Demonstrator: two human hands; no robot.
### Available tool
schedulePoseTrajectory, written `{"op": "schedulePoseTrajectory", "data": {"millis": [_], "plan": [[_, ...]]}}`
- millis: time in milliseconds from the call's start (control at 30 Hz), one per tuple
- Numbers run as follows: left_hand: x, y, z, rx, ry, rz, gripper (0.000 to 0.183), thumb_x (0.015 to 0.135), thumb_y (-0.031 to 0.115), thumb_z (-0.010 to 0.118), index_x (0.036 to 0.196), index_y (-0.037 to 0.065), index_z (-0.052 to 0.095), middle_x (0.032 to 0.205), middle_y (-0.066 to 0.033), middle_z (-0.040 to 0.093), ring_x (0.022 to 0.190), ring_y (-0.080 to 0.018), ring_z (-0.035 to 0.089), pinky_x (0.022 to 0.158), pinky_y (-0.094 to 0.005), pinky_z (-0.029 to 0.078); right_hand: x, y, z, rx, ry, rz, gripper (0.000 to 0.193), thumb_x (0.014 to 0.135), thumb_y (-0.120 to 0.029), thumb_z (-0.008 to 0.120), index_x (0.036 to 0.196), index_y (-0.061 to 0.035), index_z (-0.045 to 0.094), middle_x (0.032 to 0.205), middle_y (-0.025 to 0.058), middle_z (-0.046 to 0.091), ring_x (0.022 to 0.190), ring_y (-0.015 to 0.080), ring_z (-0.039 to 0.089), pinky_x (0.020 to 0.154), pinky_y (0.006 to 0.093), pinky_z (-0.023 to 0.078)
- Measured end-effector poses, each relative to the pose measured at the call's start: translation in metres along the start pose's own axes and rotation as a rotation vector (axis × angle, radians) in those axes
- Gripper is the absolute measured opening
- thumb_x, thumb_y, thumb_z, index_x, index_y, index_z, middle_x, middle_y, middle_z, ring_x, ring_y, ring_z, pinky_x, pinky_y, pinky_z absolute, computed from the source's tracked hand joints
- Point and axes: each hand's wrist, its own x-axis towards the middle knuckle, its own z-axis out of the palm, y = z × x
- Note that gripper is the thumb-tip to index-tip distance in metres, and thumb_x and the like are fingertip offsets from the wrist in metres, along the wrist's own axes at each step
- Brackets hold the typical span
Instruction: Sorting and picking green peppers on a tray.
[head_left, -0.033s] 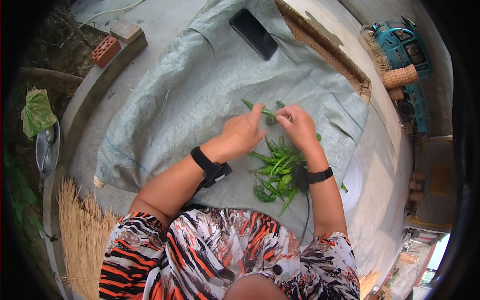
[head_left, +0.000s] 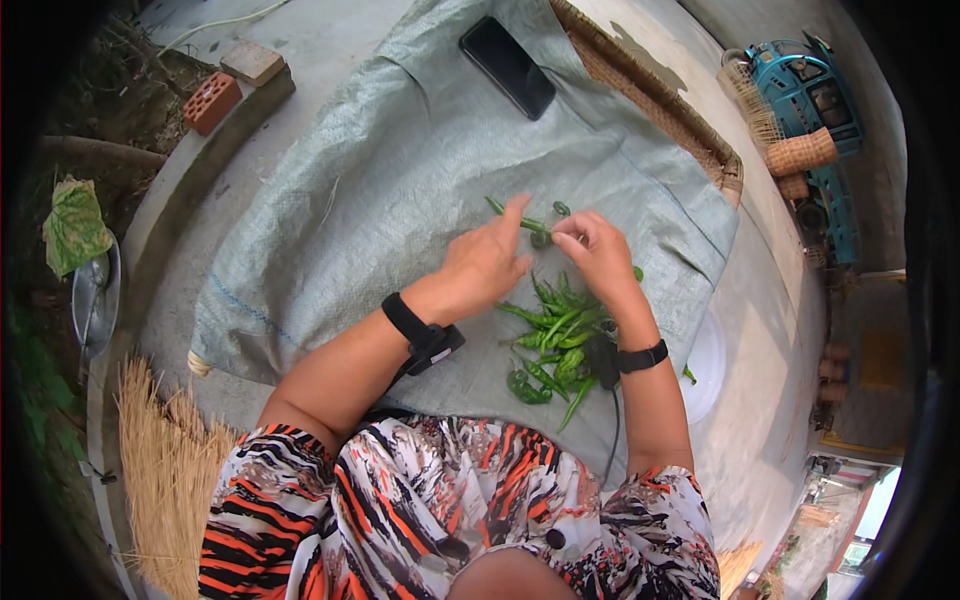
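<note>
Both hands are working one green chili pepper (head_left: 528, 224) out past the main pile. The left hand (head_left: 487, 262) has its fingers (head_left: 514, 213) pressed together on the pepper's left part, thumb tucked under, while the right hand (head_left: 597, 252) pinches the other end between thumb and fingertips. So the pepper sits between the two hands, just above the grey woven sack (head_left: 380, 190) that's spread over the concrete floor (head_left: 760, 300).

The heap of green peppers (head_left: 560, 340) lies near the person, right under the right wrist, touching the sack. A couple of loose small green bits sit just far of the hands. Each wrist has a black band (head_left: 408, 318) strapped on, with a thin cable running down from the right one.

At the far end of the sack there's a black phone (head_left: 507, 66) lying flat, and to its right a flat woven bamboo tray (head_left: 650, 95) partly tucked under the sack's edge. Far left there are two bricks (head_left: 232, 85) on a curb, and near left a bundle of dry straw (head_left: 165, 480).
</note>
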Motion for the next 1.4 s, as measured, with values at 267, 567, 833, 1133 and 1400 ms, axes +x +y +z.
{"op": "schedulePoseTrajectory", "data": {"millis": [267, 567, 833, 1133, 1400], "plan": [[0.002, -0.004, -0.003, 0.155, -0.005, 0.077, 0.023, 0.088, 0.017, 0.060, 0.108, 0.005, 0.060, 0.088, -0.0145, 0.065, 0.083, -0.0350, 0.064, 0.072, -0.0445, 0.050, -0.062, -0.002, -0.025, 1.135, -0.039, 0.397, 0.011, 0.094, -0.016, 0.062, 0.097, -0.0055, 0.062, 0.083, -0.0011, 0.057, 0.062, 0.0090, 0.053, 0.062, 0.0271, 0.049], [-0.002, -0.003, -0.005, 0.239, -0.108, 0.042, 0.025, 0.087, 0.017, 0.061, 0.108, 0.004, 0.061, 0.091, -0.0150, 0.067, 0.085, -0.0342, 0.065, 0.074, -0.0439, 0.050, -0.186, 0.064, -0.069, 1.678, 0.654, 0.472, 0.015, 0.096, -0.017, 0.058, 0.108, -0.0073, 0.060, 0.085, -0.0010, 0.059, 0.061, 0.0084, 0.049, 0.070, 0.0305, 0.050], [0.000, 0.001, -0.009, 0.240, -0.145, 0.050, 0.027, 0.088, 0.017, 0.060, 0.111, 0.004, 0.060, 0.095, -0.0160, 0.068, 0.088, -0.0344, 0.065, 0.077, -0.0430, 0.050, -0.143, 0.028, -0.051, 1.484, 0.521, 0.484, 0.024, 0.096, -0.016, 0.058, 0.117, -0.0046, 0.059, 0.089, 0.0019, 0.060, 0.065, 0.0084, 0.051, 0.068, 0.0261, 0.049], [0.001, 0.001, -0.007, 0.256, -0.165, 0.049, 0.031, 0.089, 0.019, 0.061, 0.116, 0.007, 0.057, 0.094, -0.0144, 0.068, 0.089, -0.0331, 0.065, 0.076, -0.0429, 0.050, -0.020, -0.018, 0.014, 0.243, 0.114, 0.121, 0.029, 0.086, -0.021, 0.063, 0.113, -0.0089, 0.063, 0.082, 0.0073, 0.062, 0.070, 0.0218, 0.061, 0.065, 0.0336, 0.048], [0.005, 0.013, -0.014, 0.130, -0.108, -0.014, 0.033, 0.088, 0.021, 0.064, 0.117, 0.007, 0.056, 0.081, -0.0142, 0.067, 0.075, -0.0304, 0.065, 0.067, -0.0405, 0.049, -0.024, -0.046, 0.014, 0.691, 0.039, 0.098, 0.020, 0.093, -0.020, 0.059, 0.100, -0.0040, 0.068, 0.074, 0.0057, 0.066, 0.062, 0.0128, 0.060, 0.058, 0.0264, 0.047]]}}
